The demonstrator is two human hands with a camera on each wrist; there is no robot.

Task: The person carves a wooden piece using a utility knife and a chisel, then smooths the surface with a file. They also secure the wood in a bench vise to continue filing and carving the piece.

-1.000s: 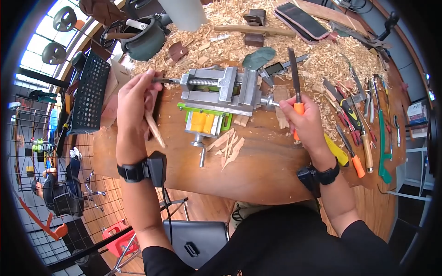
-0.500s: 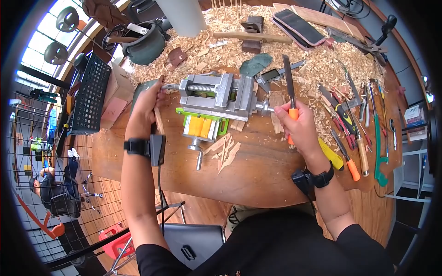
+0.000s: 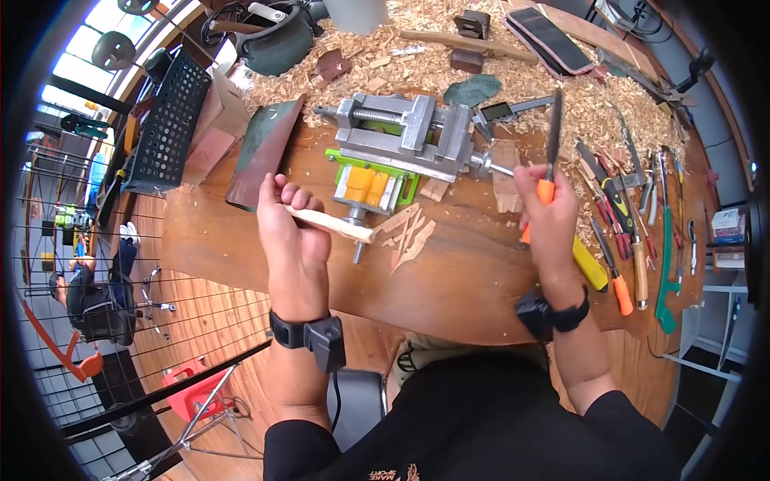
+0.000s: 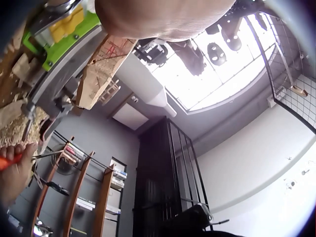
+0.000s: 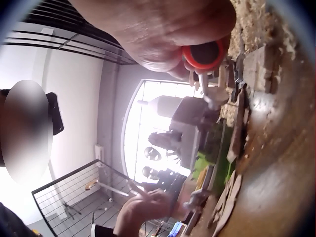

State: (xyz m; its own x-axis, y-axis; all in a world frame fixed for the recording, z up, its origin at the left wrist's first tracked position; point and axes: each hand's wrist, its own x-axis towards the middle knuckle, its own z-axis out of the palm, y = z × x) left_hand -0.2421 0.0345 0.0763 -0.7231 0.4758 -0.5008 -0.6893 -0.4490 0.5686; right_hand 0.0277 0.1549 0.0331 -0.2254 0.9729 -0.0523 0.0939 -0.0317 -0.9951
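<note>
My left hand (image 3: 295,244) grips a pale carved wooden stick (image 3: 341,226), palm turned up, in front of the vise. In the left wrist view the same stick (image 4: 101,71) shows its cut faces and a red mark. My right hand (image 3: 553,220) holds a file (image 3: 554,132) by its orange handle, the dark blade pointing up and away. The handle's butt (image 5: 205,55) shows in the right wrist view. My right fingertips are right at the rod of the grey metal vise (image 3: 409,132), whose green base and yellow blocks (image 3: 367,186) face me.
Wood slivers (image 3: 411,236) lie before the vise. Knives, pliers and a green saw (image 3: 666,272) line the right side, with a yellow cutter (image 3: 589,264) nearer. Shavings (image 3: 377,60) cover the back. A green-and-brown sheet (image 3: 265,152) and a black basket (image 3: 170,120) stand left.
My left hand has drawn back from the vise's left end toward me, turning palm up, and the stick now points right. The right hand stays by the rod, still holding the file.
</note>
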